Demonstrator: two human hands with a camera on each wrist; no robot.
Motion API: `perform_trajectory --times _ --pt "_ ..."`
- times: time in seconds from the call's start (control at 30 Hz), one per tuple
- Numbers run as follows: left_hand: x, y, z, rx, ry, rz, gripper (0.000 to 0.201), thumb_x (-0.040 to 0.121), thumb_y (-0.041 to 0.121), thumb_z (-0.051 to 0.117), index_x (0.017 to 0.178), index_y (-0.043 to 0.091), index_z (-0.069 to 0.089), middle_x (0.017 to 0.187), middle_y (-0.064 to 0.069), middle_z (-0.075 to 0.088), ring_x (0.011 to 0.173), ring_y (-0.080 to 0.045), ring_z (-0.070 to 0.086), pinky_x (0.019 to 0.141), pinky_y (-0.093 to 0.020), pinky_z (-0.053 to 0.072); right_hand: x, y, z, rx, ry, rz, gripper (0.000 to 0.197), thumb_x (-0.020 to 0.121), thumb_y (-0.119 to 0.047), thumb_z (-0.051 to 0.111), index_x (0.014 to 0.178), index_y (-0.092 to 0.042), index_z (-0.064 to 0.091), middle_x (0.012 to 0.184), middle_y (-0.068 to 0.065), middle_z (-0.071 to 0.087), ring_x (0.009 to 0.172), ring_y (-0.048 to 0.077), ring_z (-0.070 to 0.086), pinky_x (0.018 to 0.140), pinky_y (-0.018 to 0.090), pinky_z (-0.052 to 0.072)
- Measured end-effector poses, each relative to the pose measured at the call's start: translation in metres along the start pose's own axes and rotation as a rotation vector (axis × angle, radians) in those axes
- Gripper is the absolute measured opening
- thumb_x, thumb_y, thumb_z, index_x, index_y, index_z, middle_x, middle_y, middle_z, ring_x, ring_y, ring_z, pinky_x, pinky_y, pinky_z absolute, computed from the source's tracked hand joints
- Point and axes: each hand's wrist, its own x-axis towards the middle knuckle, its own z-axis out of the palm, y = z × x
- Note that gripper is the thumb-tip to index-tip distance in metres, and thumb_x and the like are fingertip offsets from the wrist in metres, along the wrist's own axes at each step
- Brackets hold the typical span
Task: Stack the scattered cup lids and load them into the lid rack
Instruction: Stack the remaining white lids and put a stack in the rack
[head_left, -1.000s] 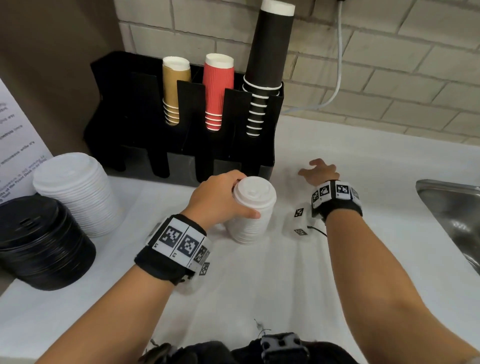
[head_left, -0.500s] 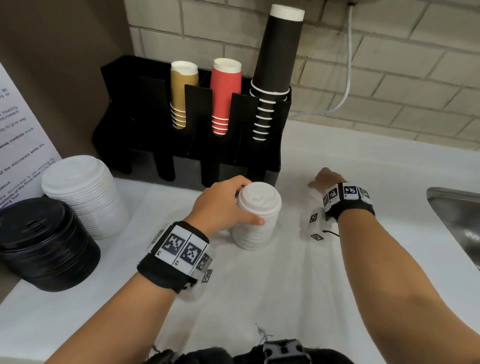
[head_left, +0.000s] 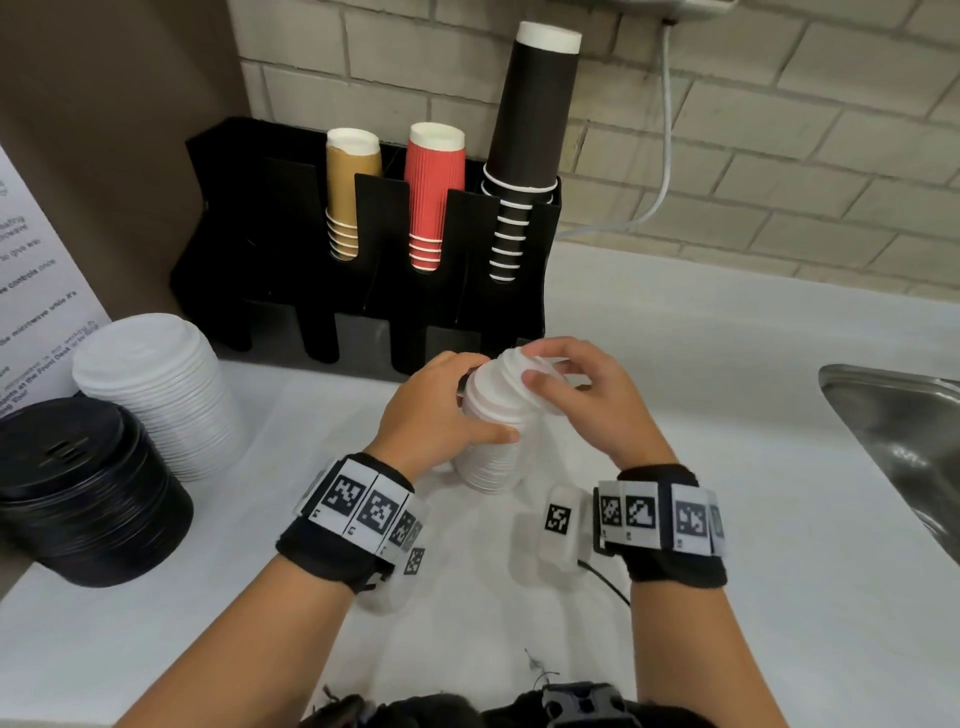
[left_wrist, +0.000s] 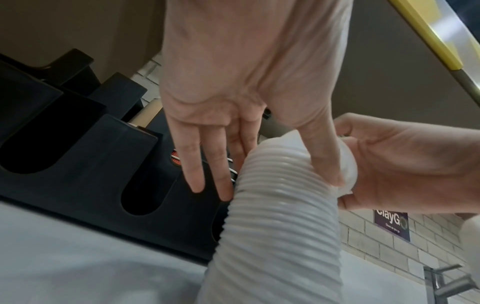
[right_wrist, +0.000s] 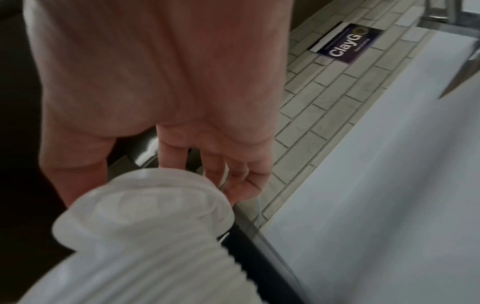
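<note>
While the left hand (head_left: 439, 410) wraps thumb and fingers around the side of a small stack of white lids (head_left: 491, 447) standing on the white counter (head_left: 727, 467), the head view shows the right hand (head_left: 587, 395) pinching a single white lid (head_left: 524, 371) at the stack's top, tilted on it. This stack stands near the middle of the counter, just in front of the black rack (head_left: 363, 291), whose upper slots hold 3 columns of paper cups: tan (head_left: 348, 192), red (head_left: 431, 192) and black (head_left: 530, 135). By the counter's left edge sit a wider stack of white lids (head_left: 161, 395) and, nearer the front, a stack of black lids (head_left: 83, 488), just beside each other. A steel sink (head_left: 893, 431) is set in at the right edge.

From the left wrist, the left hand (left_wrist: 233, 86) has its thumb (left_wrist: 324, 162) pressed on the ribbed stack (left_wrist: 275, 226), with the fingers (left_wrist: 192, 164) extended past its far side; how many touch it I cannot tell. The right hand (left_wrist: 405, 166) grips the topmost lid (left_wrist: 348, 164). Empty rounded slots of the rack (left_wrist: 91, 154) lie behind.

From the right wrist, blurred, the right hand (right_wrist: 161, 86) curls its fingers (right_wrist: 233, 179) around the top lid (right_wrist: 148, 203), which sits on the stack (right_wrist: 145, 271). A dark "ClayGo" sign (right_wrist: 345, 44) hangs on the tiled wall.
</note>
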Motion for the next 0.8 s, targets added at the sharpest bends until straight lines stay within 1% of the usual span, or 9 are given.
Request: perform_trajectory --times 0.07,0.13,0.2,0.27,0.4,0.53,0.63,0.73,0.8 --pt "-0.001 0.0 0.002 -0.003 0.012 -0.007 0.093 0.057 0.041 0.09 0.138 0.032 0.044 0.115 0.02 0.054 0.099 -0.007 0.059 0.085 -0.03 0.051 -0.002 -0.001 0.007 -0.03 -0.003 -0.021 0.022 0.084 -0.021 0.072 0.106 -0.023 0.069 0.116 -0.006 0.062 0.101 0.006 0.055 0.079 0.014 0.044" --pt "-0.002 0.0 0.003 -0.014 0.018 -0.009 0.11 0.058 0.04 0.091 0.147 0.033 0.026 0.112 0.022 0.051 0.099 -0.009 0.059 0.085 -0.031 0.05 -0.001 -0.001 0.011 -0.054 -0.01 -0.051 0.023 0.084 -0.022 0.073 0.105 -0.027 0.068 0.114 -0.006 0.06 0.1 0.0 0.054 0.077 0.009 0.041" --pt "-0.003 0.0 0.003 -0.027 0.024 -0.003 0.12 0.058 0.038 0.091 0.15 0.034 0.013 0.111 0.02 0.051 0.097 -0.009 0.06 0.084 -0.031 0.051 0.0 -0.002 0.014 -0.099 -0.026 -0.079 0.024 0.082 -0.023 0.074 0.104 -0.031 0.067 0.112 -0.007 0.059 0.099 -0.004 0.052 0.078 0.008 0.038" --pt "-0.004 0.001 0.003 -0.031 0.028 0.002 0.125 0.059 0.036 0.091 0.151 0.034 0.007 0.111 0.018 0.052 0.096 -0.01 0.061 0.085 -0.032 0.053 0.001 -0.003 0.015 -0.139 -0.04 -0.094 0.026 0.081 -0.024 0.075 0.103 -0.034 0.066 0.112 -0.008 0.057 0.1 -0.004 0.052 0.08 0.008 0.036" --pt "-0.004 0.002 0.003 -0.034 0.034 0.006 0.127 0.06 0.034 0.091 0.152 0.031 0.003 0.113 0.015 0.054 0.098 -0.013 0.063 0.087 -0.035 0.054 0.0 -0.004 0.016 -0.195 -0.055 -0.118 0.027 0.079 -0.023 0.077 0.104 -0.031 0.068 0.114 -0.005 0.055 0.107 0.008 0.053 0.087 0.016 0.039" --pt "-0.003 0.001 0.004 -0.05 0.035 0.005 0.127 0.06 0.035 0.091 0.152 0.03 0.003 0.111 0.017 0.054 0.096 -0.011 0.062 0.084 -0.032 0.053 -0.001 -0.008 0.018 -0.236 -0.082 -0.121 0.03 0.077 -0.023 0.078 0.105 -0.029 0.068 0.114 -0.005 0.051 0.113 0.015 0.05 0.094 0.026 0.042" --pt "-0.003 0.0 0.004 -0.054 0.039 -0.006 0.128 0.06 0.036 0.091 0.152 0.031 0.002 0.108 0.02 0.053 0.094 -0.007 0.061 0.081 -0.027 0.051 -0.001 -0.01 0.018 -0.27 -0.098 -0.121 0.033 0.077 -0.024 0.079 0.108 -0.027 0.069 0.115 -0.006 0.049 0.116 0.016 0.047 0.098 0.027 0.04" --pt "-0.004 0.0 0.005 -0.049 0.043 -0.012 0.128 0.061 0.036 0.09 0.152 0.03 0.002 0.107 0.02 0.053 0.094 -0.007 0.06 0.083 -0.028 0.051 0.001 -0.012 0.019 -0.313 -0.124 -0.116 0.034 0.077 -0.025 0.078 0.11 -0.027 0.069 0.114 -0.007 0.048 0.116 0.015 0.046 0.098 0.026 0.039" --pt "-0.004 0.0 0.004 -0.049 0.049 -0.018 0.127 0.061 0.036 0.09 0.152 0.03 0.002 0.107 0.02 0.052 0.094 -0.007 0.06 0.083 -0.027 0.051 0.004 -0.013 0.018 -0.313 -0.144 -0.109 0.033 0.078 -0.026 0.078 0.11 -0.027 0.07 0.113 -0.007 0.048 0.114 0.013 0.046 0.096 0.024 0.038"
